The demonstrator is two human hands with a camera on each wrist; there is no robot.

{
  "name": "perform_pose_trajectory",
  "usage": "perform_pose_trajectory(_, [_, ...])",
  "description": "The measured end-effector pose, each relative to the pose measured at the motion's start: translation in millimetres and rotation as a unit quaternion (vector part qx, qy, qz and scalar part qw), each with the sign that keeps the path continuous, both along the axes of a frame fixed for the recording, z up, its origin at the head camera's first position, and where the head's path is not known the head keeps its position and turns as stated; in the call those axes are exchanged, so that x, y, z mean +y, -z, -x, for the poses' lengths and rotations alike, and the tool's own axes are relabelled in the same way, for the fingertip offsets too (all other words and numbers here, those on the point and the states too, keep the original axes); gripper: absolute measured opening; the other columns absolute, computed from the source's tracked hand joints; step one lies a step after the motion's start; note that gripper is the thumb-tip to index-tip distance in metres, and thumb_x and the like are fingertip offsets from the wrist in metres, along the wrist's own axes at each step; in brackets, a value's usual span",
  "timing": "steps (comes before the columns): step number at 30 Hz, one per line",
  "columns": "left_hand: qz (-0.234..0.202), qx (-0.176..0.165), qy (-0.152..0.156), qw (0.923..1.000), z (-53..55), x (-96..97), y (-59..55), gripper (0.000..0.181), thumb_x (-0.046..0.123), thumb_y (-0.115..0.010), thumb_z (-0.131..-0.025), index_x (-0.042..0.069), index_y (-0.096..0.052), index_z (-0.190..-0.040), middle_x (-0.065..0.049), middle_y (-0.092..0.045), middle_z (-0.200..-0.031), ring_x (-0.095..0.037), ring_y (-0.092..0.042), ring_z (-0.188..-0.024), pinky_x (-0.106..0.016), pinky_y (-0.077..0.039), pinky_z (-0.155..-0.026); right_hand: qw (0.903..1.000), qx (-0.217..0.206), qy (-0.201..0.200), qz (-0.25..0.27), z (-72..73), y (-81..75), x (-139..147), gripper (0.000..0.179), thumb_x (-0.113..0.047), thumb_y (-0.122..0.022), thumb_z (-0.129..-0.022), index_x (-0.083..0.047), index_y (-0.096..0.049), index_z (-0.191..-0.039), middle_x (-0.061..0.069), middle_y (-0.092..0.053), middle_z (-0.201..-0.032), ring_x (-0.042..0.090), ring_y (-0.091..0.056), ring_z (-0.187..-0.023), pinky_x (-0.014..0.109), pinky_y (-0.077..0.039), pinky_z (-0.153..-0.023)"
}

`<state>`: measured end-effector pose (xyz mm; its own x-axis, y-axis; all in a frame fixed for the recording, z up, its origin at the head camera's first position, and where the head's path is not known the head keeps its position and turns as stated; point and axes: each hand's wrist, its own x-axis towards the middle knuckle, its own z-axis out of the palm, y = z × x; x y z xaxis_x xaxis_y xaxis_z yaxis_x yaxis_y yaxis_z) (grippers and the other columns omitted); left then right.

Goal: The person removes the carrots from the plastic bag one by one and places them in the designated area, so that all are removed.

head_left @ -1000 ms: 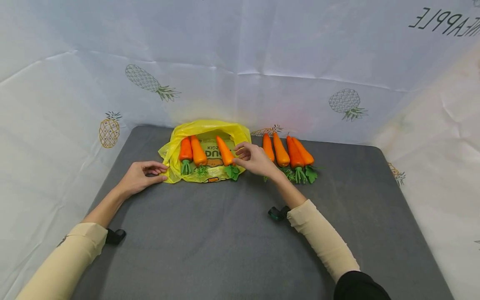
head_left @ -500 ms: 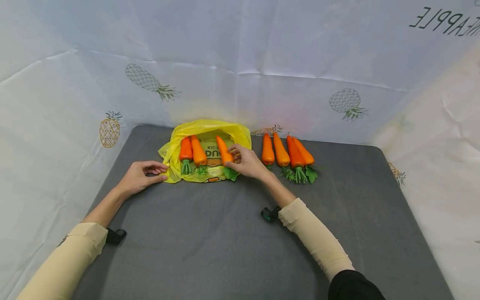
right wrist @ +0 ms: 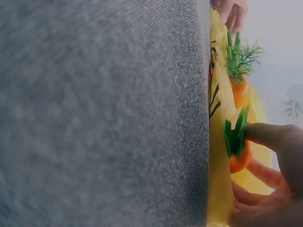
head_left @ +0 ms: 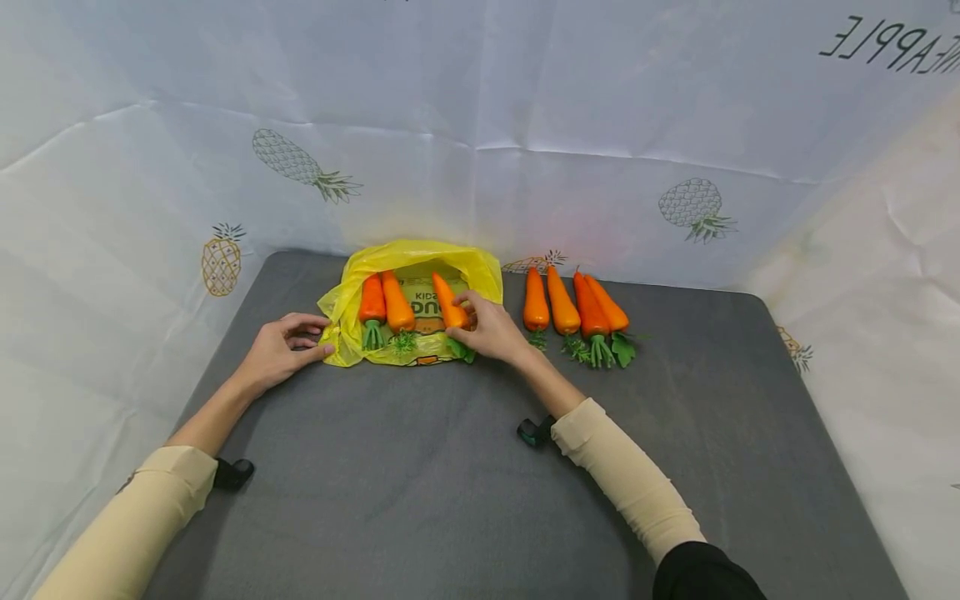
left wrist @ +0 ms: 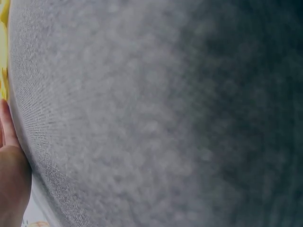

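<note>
An open yellow plastic bag [head_left: 422,247] lies on its side near the back of the table, its mouth facing me. Inside rest a red-orange carrot [head_left: 372,297], an orange carrot [head_left: 397,304] and, farther right, another carrot [head_left: 446,298] with a leafy green top. My right hand [head_left: 491,327] holds this rightmost carrot near its thick end; in the right wrist view, thumb and fingers lie on either side of the carrot [right wrist: 240,162]. With relaxed fingers spread apart, my left hand [head_left: 281,352] touches the bag's left edge. Only part of the left hand [left wrist: 13,175] shows in the left wrist view.
To the right of the bag several carrots [head_left: 564,304] lie side by side on the grey table [head_left: 420,483], green tops toward me. A white cloth [head_left: 480,100] printed with pineapples hangs behind and beside the table.
My right hand has moved left over the rightmost carrot in the bag and now holds it. My left fingers have spread slightly apart at the bag's edge.
</note>
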<state>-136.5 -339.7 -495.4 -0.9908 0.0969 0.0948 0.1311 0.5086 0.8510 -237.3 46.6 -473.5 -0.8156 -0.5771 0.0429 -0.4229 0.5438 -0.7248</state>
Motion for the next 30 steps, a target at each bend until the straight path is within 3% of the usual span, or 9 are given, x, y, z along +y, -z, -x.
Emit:
perform_pose_trajectory(5, [-0.009,-0.011,-0.007,0.9999,1.4,0.4,-1.2,0.054,0.009,-0.081,-0.099,-0.006,-0.059,-0.146,-0.030,-0.061,-0.143,0.012,-0.062,-0.106,-0.004,-0.055,-0.085,1.0000,-0.003,0.000,0.007,0.0,1.1,0.4,0.049,-0.023,-0.078,-0.102,-0.007,-0.059,-0.144,0.021,-0.074,-0.132,0.033,-0.077,-0.114,0.047,-0.065,-0.094])
perform_pose_trajectory(13, [0.009,0.010,-0.020,0.9997,5.7,1.4,-0.7,0.048,0.009,-0.078,-0.101,-0.006,-0.062,-0.144,-0.032,-0.066,-0.139,0.014,-0.062,-0.105,-0.001,-0.052,-0.086,0.9995,-0.014,0.008,0.026,-2.9,-4.6,4.8,0.045,-0.022,-0.077,-0.101,-0.009,-0.061,-0.142,0.022,-0.073,-0.134,0.035,-0.077,-0.113,0.047,-0.066,-0.094])
perform_pose_trajectory(15, [0.017,0.019,-0.034,0.9991,6.7,3.8,-2.2,0.049,0.010,-0.078,-0.101,-0.005,-0.061,-0.145,-0.031,-0.065,-0.141,0.009,-0.061,-0.109,0.001,-0.050,-0.086,0.9993,-0.015,0.008,0.032,-4.1,-7.0,6.3,0.045,-0.023,-0.077,-0.101,-0.009,-0.062,-0.142,0.022,-0.072,-0.134,0.035,-0.077,-0.113,0.047,-0.066,-0.094])
perform_pose_trajectory(19, [0.011,0.040,-0.056,0.9975,11.8,10.3,-5.4,0.050,0.009,-0.077,-0.101,-0.004,-0.058,-0.146,-0.029,-0.062,-0.145,-0.018,-0.064,-0.124,0.003,-0.049,-0.089,0.9990,-0.019,0.003,0.040,-7.0,-11.4,9.2,0.045,-0.024,-0.076,-0.102,-0.009,-0.061,-0.142,0.021,-0.071,-0.136,0.035,-0.076,-0.115,0.046,-0.066,-0.096])
perform_pose_trajectory(21, [0.003,0.049,-0.062,0.9969,15.6,12.7,-7.2,0.049,0.006,-0.076,-0.102,-0.005,-0.058,-0.146,-0.028,-0.060,-0.147,-0.025,-0.062,-0.131,0.003,-0.048,-0.092,0.9987,-0.023,0.000,0.046,-8.9,-13.8,10.9,0.046,-0.024,-0.076,-0.102,-0.009,-0.061,-0.143,0.022,-0.071,-0.138,0.036,-0.076,-0.116,0.046,-0.066,-0.097])
perform_pose_trajectory(24, [-0.017,0.054,-0.067,0.9961,21.5,15.0,-10.0,0.047,0.002,-0.073,-0.102,-0.008,-0.057,-0.145,-0.030,-0.060,-0.145,-0.014,-0.064,-0.127,0.002,-0.048,-0.094,0.9981,-0.028,-0.004,0.055,-11.3,-16.5,13.4,0.046,-0.024,-0.076,-0.103,-0.008,-0.061,-0.143,0.022,-0.070,-0.139,0.037,-0.076,-0.117,0.047,-0.065,-0.098])
perform_pose_trajectory(27, [-0.020,0.056,-0.073,0.9955,26.4,15.6,-11.4,0.042,0.002,-0.072,-0.103,-0.009,-0.060,-0.142,-0.033,-0.063,-0.136,0.007,-0.063,-0.110,0.002,-0.049,-0.090,0.9979,-0.027,-0.007,0.059,-12.4,-17.6,15.5,0.046,-0.024,-0.076,-0.103,-0.008,-0.061,-0.143,0.023,-0.070,-0.137,0.037,-0.076,-0.116,0.047,-0.065,-0.098])
perform_pose_trajectory(30, [-0.019,0.073,-0.081,0.9938,30.2,16.2,-10.7,0.037,0.002,-0.071,-0.103,-0.009,-0.064,-0.138,-0.033,-0.067,-0.129,0.014,-0.061,-0.097,0.002,-0.049,-0.086,0.9980,-0.023,-0.009,0.059,-12.7,-17.8,17.1,0.046,-0.024,-0.076,-0.103,-0.007,-0.061,-0.143,0.023,-0.071,-0.137,0.036,-0.076,-0.116,0.046,-0.065,-0.099])
